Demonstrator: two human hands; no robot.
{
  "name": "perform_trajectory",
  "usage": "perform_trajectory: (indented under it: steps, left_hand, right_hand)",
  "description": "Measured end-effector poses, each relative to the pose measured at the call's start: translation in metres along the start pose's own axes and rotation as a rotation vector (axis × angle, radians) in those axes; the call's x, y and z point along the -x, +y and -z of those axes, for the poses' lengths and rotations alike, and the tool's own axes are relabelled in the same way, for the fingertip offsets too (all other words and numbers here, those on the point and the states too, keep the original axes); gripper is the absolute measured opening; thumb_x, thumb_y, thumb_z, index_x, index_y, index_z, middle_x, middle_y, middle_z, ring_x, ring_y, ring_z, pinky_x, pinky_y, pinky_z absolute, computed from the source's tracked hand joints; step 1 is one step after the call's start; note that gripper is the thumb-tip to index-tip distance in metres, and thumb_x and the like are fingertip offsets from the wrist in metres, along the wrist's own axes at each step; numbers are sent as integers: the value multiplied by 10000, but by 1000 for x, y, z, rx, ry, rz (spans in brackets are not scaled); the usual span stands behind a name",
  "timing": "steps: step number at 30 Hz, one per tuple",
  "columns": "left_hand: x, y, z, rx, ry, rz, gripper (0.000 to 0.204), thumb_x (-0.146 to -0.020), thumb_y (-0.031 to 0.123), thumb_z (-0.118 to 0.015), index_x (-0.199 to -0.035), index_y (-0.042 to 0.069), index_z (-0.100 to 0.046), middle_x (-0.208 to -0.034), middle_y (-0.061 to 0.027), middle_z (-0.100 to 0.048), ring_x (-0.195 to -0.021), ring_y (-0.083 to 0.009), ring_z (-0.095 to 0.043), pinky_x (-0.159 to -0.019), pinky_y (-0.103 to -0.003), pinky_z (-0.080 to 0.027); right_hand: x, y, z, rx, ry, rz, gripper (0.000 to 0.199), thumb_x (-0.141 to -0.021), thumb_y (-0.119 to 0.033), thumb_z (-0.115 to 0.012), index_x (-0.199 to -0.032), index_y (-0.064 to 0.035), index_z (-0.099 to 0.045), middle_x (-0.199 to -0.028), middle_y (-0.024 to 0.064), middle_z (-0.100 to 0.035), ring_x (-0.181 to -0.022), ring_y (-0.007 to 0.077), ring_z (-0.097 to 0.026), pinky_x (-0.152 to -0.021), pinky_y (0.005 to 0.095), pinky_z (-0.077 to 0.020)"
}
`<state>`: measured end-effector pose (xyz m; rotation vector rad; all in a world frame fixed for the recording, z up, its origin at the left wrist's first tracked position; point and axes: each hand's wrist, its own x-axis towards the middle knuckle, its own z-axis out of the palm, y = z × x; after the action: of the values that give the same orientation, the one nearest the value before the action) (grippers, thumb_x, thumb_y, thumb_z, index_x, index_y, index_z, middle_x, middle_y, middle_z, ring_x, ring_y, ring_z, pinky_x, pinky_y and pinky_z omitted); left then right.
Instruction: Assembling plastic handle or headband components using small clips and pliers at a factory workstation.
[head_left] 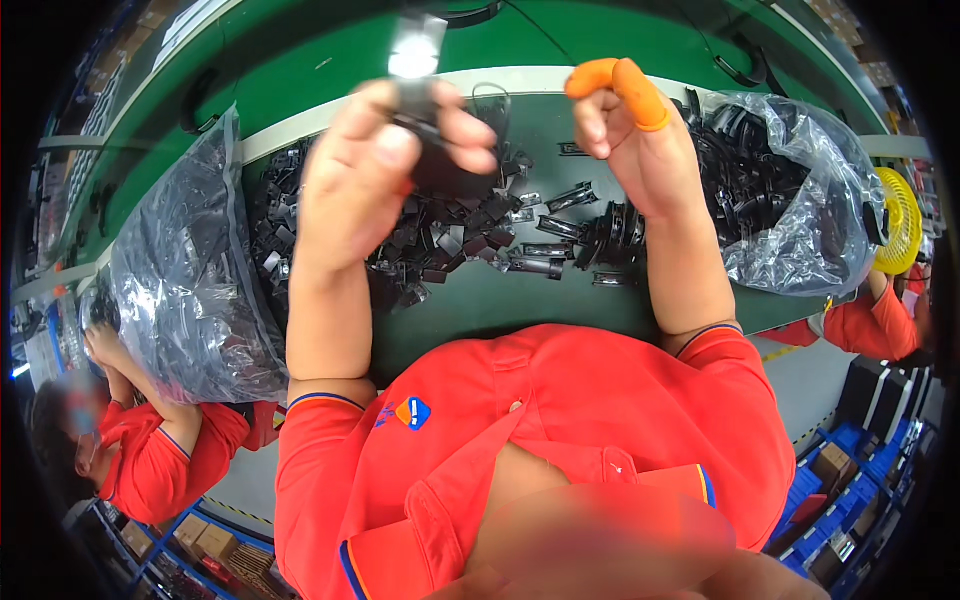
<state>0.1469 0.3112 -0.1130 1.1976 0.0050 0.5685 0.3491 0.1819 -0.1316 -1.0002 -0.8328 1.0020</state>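
My left hand (pixel 365 165) is raised over the left part of the table, its fingers closed round a dark plastic piece (pixel 416 92) whose upper end shines bright white. A broader black block (pixel 455 172) shows beneath those fingers; whether it belongs to the same piece I cannot tell. Farther right, my right hand (pixel 640 140) is raised with its fingers curled in, orange finger cots on two of them. Anything within its grip is hidden. Under and between both hands lie many small loose black plastic parts (pixel 440 245), with longer glossy black clips (pixel 568 197) nearer the right hand.
On the dark green table (pixel 450 320), a clear plastic bag (pixel 190 290) bulges at the left, and another open bag (pixel 800 250) with black curved parts stands right. A yellow fan (pixel 900 220) is at the far right. Co-workers in red shirts (pixel 165 455) sit at both sides.
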Motion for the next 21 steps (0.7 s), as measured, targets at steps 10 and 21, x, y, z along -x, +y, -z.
perform_trajectory:
  steps: [10,21]
  left_hand:
    - [2,28,22,1074,-175,-204,384,-930,159,-425,-1261,-10,-327,-1029,-27,-472,-913,-118,-498,-965,-389,-377]
    - [1,13,4,546,184,-210,402,-916,230,-450,-1218,-28,-391,-1026,-108,-566,-894,-205,-595,-871,-413,-466]
  right_hand:
    - [3,61,19,1203,-247,115,321,-714,26,-619,-1028,-29,-582,-928,116,-541,-812,269,-535,-771,315,-450]
    - [5,59,22,1421,-205,222,299,-683,83,-524,-965,22,-606,-977,157,-569,-869,319,-556,-774,366,-457]
